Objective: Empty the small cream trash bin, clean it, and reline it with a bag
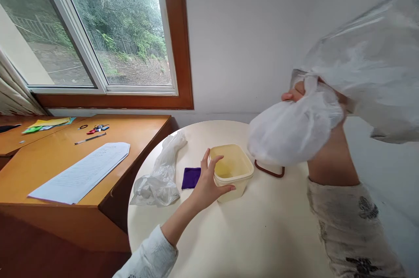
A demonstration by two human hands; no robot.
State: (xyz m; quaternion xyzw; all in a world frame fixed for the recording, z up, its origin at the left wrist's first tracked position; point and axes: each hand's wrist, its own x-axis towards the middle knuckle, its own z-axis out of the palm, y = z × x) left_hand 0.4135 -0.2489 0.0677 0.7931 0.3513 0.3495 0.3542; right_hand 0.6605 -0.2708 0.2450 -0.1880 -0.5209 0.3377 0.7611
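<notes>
So, at the far left a pale curtain hangs beside a window point(127, 29) that looks out on trees. Below it, a wooden bench point(144, 134) carries coloured papers point(46, 124), a bunch of keys point(98, 129), a pen point(90, 139) and, nearer, a stack of white sheets point(81, 173).

Just right of that is a round white bench point(262, 234). On its left side lies a crumpled plastic bag point(160, 173), then a small purple cloth point(190, 177). Right of the cloth, the left hand point(209, 177) is spread wide around the near left corner of a pale yellow tub point(238, 188), which stands upright and uncovered around the middle of the bench. Just right of the tub rests a brown loop point(269, 173).

Farther right, the right hand point(296, 91) is closed on a white plastic bundle point(294, 127), held above the bench. Clear plastic sheeting point(369, 64) spreads right from that hand; blur makes it hard to say whether it joins the bundle.
</notes>
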